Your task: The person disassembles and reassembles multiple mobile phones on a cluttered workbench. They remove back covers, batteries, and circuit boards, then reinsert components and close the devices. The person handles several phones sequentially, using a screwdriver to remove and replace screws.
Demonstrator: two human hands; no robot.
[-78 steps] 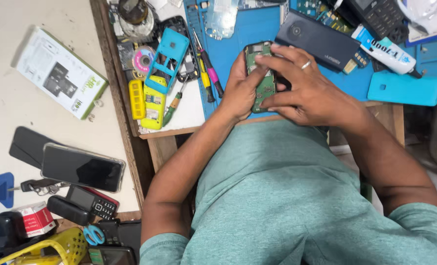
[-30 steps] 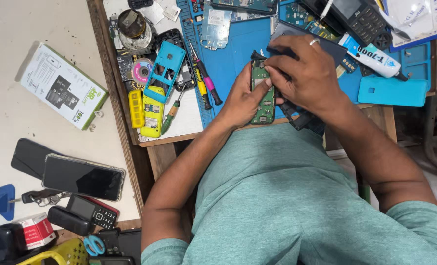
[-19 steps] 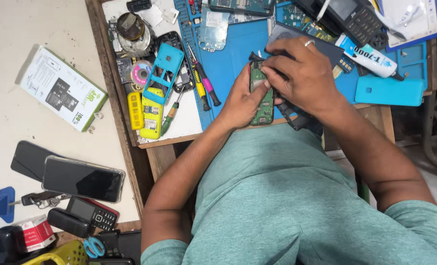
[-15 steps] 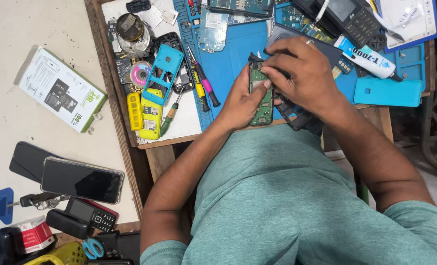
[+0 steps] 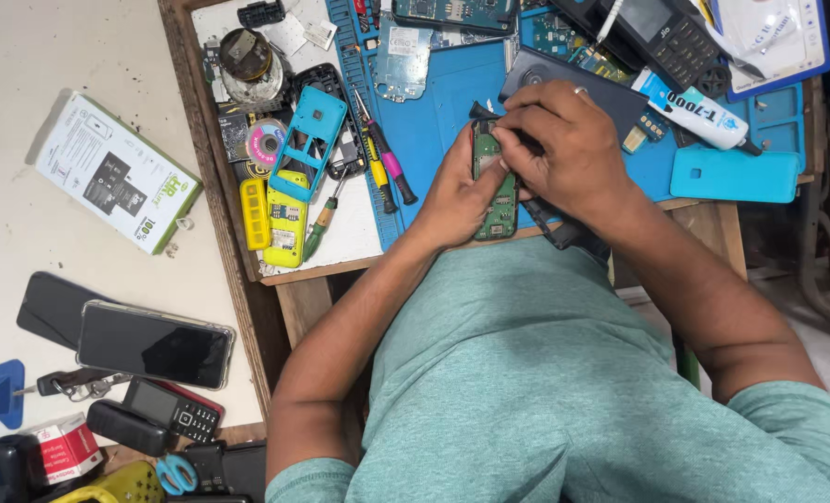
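Two hands work at the bench's near edge: the left hand point(image 5: 452, 191) clasps a green circuit board point(image 5: 495, 182) by its long edges, the right hand point(image 5: 569, 149) pinches a dark tool onto it; seemingly light, stiff, fragile, best edge-held.

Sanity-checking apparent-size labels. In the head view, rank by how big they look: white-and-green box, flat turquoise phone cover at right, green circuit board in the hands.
1. white-and-green box, largest
2. turquoise phone cover
3. green circuit board, smallest, though partly hidden by the left hand and right hand, so its full size is unsure.
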